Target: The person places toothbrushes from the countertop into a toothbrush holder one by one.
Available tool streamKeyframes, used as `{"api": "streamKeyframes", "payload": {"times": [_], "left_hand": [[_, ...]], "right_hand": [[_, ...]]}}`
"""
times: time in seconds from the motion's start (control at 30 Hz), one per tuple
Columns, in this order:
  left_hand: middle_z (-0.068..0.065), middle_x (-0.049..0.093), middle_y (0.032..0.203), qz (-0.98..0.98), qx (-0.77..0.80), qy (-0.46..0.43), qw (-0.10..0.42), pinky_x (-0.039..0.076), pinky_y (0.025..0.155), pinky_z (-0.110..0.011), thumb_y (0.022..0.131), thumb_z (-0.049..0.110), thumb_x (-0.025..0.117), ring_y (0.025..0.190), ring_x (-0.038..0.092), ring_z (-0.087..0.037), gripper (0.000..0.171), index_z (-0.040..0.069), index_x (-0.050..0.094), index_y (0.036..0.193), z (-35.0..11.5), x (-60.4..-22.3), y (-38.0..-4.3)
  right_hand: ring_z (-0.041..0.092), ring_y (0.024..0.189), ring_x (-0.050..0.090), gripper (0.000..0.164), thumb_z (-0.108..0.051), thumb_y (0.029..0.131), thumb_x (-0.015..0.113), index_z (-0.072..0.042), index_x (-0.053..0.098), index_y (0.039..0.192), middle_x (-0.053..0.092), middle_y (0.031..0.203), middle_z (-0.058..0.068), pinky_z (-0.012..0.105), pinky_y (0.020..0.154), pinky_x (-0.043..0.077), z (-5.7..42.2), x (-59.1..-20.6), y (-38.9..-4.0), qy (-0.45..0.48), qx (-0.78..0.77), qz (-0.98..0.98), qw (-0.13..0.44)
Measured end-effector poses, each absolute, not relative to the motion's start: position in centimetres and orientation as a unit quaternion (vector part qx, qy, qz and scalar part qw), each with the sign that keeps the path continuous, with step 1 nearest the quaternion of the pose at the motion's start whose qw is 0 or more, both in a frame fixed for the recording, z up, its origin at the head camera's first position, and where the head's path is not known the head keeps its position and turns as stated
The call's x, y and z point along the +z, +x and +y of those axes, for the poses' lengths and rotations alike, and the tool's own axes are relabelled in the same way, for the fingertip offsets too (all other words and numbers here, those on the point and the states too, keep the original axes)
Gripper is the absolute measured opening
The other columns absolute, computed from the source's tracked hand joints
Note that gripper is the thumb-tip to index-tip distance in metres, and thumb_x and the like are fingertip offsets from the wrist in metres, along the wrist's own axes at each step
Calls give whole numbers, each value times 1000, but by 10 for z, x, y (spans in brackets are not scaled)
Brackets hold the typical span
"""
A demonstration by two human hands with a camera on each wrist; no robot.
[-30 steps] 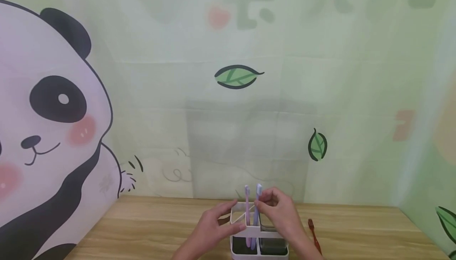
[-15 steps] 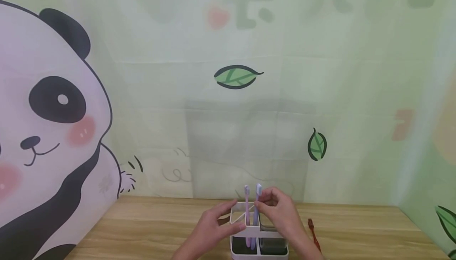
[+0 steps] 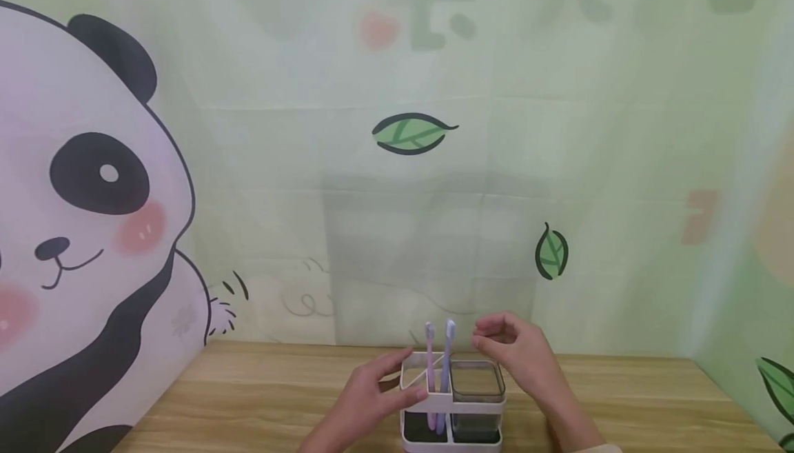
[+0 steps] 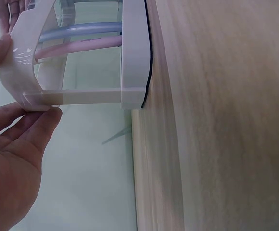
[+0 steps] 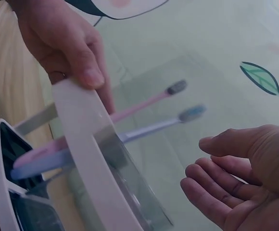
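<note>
A white toothbrush holder (image 3: 480,408) stands on the wooden table, its upper frame raised over a base with dark inserts. My left hand (image 3: 372,394) grips the frame's left side, thumb in front and fingers behind. In the middle compartment a pink toothbrush (image 5: 139,107) and a bluish-purple toothbrush (image 5: 151,130) stand side by side, bristles up. A clear grey cup (image 3: 477,378) fills the right compartment. Up and to the right of the cup, my right hand (image 3: 524,353) hangs with loosely bent fingers, holding nothing, apart from both brushes.
The wooden table (image 3: 260,398) runs back to a pale green cloth backdrop (image 3: 273,163) printed with leaves and a panda (image 3: 118,232). My right forearm covers most of the area right of the holder.
My right hand has let go of the bluish-purple toothbrush and moved right, uncovering the cup. A dark red toothbrush on the table is now hidden behind that forearm. The left hand stays put.
</note>
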State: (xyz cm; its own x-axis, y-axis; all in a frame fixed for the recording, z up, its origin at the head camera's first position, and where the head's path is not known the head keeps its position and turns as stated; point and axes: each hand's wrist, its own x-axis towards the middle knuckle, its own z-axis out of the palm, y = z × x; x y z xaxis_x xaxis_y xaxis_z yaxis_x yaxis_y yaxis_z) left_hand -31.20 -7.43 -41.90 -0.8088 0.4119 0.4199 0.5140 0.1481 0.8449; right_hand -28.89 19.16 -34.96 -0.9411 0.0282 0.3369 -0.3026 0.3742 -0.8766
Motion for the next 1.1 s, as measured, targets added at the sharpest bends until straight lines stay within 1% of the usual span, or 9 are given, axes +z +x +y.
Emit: {"api": "streamKeyframes", "payload": {"times": [0.2, 0.4, 0.57, 0.7, 0.83, 0.97, 1.1], "left_hand": [[-25, 59, 146, -758, -574, -307, 47, 57, 104, -43, 95, 21, 83, 133, 58, -42, 68, -6, 54, 150, -74, -419, -312], [-24, 59, 146, -757, -577, -305, 44, 57, 104, -44, 95, 21, 84, 134, 57, -41, 68, -6, 54, 150, -74, -420, -313], [-24, 59, 146, -754, -580, -306, 43, 57, 104, -42, 95, 21, 84, 134, 57, -41, 68, -6, 54, 150, -75, -421, -313], [-24, 59, 145, -755, -580, -304, 43, 57, 104, -41, 95, 20, 84, 133, 58, -40, 68, -5, 54, 151, -75, -420, -313], [-24, 59, 146, -757, -578, -301, 37, 57, 104, -42, 95, 21, 83, 133, 58, -41, 68, -5, 54, 151, -75, -419, -312], [-25, 58, 146, -758, -577, -301, 34, 57, 104, -43, 95, 21, 83, 133, 58, -41, 68, -5, 54, 151, -76, -419, -313], [-24, 59, 146, -759, -575, -304, 40, 57, 103, -43, 95, 21, 83, 133, 58, -41, 68, -5, 54, 151, -75, -420, -313]], "right_hand": [[23, 103, 70, 30, -17, 96, 81, 0, 71, 119, 75, 110, 7, 28, 86, 58, 216, -349, -290, 73, 542, -826, 138], [23, 105, 69, 32, -21, 99, 79, 0, 71, 121, 75, 113, 7, 28, 84, 59, 240, -353, -294, 74, 515, -843, 140], [24, 104, 69, 31, -21, 99, 79, 0, 71, 119, 75, 112, 7, 30, 83, 60, 255, -358, -298, 65, 491, -858, 136], [23, 99, 69, 28, -18, 98, 79, 2, 71, 117, 74, 109, 7, 33, 81, 60, 266, -364, -301, 52, 471, -871, 129], [23, 95, 69, 25, -13, 98, 78, 4, 70, 114, 74, 104, 8, 35, 79, 62, 277, -370, -304, 40, 468, -875, 118], [27, 93, 71, 24, -9, 98, 77, 7, 68, 112, 74, 101, 8, 40, 80, 65, 286, -378, -308, 31, 471, -875, 105], [30, 94, 72, 25, -9, 97, 77, 8, 67, 112, 74, 101, 9, 43, 82, 65, 292, -384, -310, 23, 470, -878, 87]]}}
